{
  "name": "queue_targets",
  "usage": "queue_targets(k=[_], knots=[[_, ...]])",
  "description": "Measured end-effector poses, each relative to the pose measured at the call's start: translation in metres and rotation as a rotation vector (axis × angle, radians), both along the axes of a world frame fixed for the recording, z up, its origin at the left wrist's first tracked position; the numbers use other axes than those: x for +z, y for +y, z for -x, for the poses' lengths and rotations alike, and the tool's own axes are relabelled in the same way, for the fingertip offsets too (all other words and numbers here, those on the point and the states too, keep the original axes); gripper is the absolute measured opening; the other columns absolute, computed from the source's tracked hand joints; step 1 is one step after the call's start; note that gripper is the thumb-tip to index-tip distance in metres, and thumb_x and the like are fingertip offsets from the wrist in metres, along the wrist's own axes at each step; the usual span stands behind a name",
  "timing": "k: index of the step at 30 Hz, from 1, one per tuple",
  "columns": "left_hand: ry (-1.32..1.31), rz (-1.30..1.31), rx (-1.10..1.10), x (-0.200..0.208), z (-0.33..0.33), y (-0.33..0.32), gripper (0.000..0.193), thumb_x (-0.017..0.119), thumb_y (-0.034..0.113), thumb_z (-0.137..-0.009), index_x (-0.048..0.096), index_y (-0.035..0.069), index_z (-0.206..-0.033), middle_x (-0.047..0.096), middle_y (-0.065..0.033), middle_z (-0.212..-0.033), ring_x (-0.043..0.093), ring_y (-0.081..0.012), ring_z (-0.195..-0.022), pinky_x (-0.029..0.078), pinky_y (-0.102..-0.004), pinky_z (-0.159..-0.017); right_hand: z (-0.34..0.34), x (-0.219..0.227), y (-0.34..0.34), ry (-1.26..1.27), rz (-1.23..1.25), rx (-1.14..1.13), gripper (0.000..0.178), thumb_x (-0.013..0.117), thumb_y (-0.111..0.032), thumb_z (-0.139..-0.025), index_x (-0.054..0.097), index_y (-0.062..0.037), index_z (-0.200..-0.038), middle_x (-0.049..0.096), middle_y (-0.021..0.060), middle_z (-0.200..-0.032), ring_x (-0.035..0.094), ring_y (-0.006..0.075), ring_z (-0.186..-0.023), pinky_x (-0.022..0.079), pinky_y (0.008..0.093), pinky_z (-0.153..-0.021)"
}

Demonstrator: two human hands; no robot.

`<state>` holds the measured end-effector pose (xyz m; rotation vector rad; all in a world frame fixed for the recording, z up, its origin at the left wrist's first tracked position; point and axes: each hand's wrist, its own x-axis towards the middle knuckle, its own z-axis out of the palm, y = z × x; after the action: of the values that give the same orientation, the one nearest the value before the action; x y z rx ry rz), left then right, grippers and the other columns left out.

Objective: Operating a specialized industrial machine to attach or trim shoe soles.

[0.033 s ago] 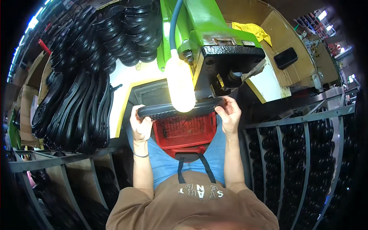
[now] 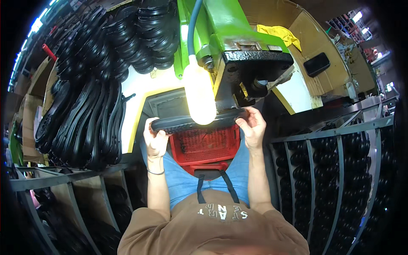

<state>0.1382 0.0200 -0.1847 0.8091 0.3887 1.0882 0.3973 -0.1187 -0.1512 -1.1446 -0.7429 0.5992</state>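
Note:
A long black shoe sole [image 2: 176,123] is stretched crosswise between my two hands. Its left end lies in my left hand [image 2: 155,140], thumb in front and fingers behind. My right hand [image 2: 253,129] pinches the other end between thumb and fingers. A glowing lamp bulb [image 2: 199,91] hangs in front of the sole's middle and hides part of it. Just beyond the sole, close to its right end, is the black head [image 2: 255,70] of a green machine [image 2: 227,21]. Below the sole, a red plastic basket [image 2: 202,160] sits between my legs.
Stacked black soles [image 2: 89,123] cover the left side of the white, yellow-edged table [image 2: 138,95]. At the right are a cardboard box [image 2: 331,83], a yellow cloth [image 2: 278,35] and a dark phone-like slab [image 2: 316,64]. Metal racks [image 2: 331,131] packed with soles flank me.
The sole and both hands have shifted very slightly to the left. My grip looks the same, and nothing else has visibly moved.

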Motion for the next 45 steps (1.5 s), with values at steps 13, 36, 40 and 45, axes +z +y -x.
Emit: queue_targets(k=[13, 36, 40, 45], knots=[[0.205, 0.166, -0.091, -0.092, 0.032, -0.038, 0.048, 0.062, -0.019, -0.066, 0.054, 0.001, -0.11, 0.056, -0.0176, -0.123, 0.053, -0.0264, -0.119, 0.044, -0.0385, -0.102, 0.062, 0.013, 0.021, -0.354, 0.015, -0.089, 0.082, 0.086, -0.006, -0.063, 0.04, 0.0048, -0.129, 0.063, 0.0108, -0.097, 0.063, 0.0148, -0.083, 0.053, 0.0261, -0.071], [0.793, -0.929, 0.301, -0.004, -0.047, -0.092, 0.029, 0.062, -0.006, -0.069, 0.066, 0.002, -0.097, 0.063, -0.016, -0.111, 0.057, -0.0344, -0.112, 0.044, -0.0417, -0.097, -0.037, -0.063, -0.016, -0.088, 0.272, -0.38, 0.031, 0.046, -0.005, -0.094, 0.048, 0.002, -0.124, 0.057, 0.0065, -0.107, 0.052, 0.0123, -0.096, 0.042, 0.0252, -0.085], [0.782, -0.896, 0.549, 0.007, -0.043, -0.033, 0.018, 0.061, -0.007, -0.073, 0.067, 0.001, -0.088, 0.066, -0.0139, -0.095, 0.061, -0.0304, -0.095, 0.049, -0.0397, -0.085, -0.194, -0.022, 0.033, -0.575, 0.44, -0.586, 0.041, 0.048, -0.015, -0.09, 0.049, 0.0054, -0.126, 0.059, 0.0245, -0.116, 0.056, 0.0356, -0.109, 0.041, 0.0376, -0.098], [0.787, -1.101, 0.869, 0.11, -0.054, 0.055, 0.013, 0.061, -0.007, -0.075, 0.063, 0.002, -0.085, 0.065, -0.0131, -0.09, 0.062, -0.0312, -0.091, 0.049, -0.0386, -0.082, -0.268, -0.017, 0.046, -0.843, 1.082, -0.586, 0.054, 0.047, -0.011, -0.081, 0.049, -0.0168, -0.135, 0.052, 0.0194, -0.127, 0.048, 0.0372, -0.117, 0.038, 0.0444, -0.1]])
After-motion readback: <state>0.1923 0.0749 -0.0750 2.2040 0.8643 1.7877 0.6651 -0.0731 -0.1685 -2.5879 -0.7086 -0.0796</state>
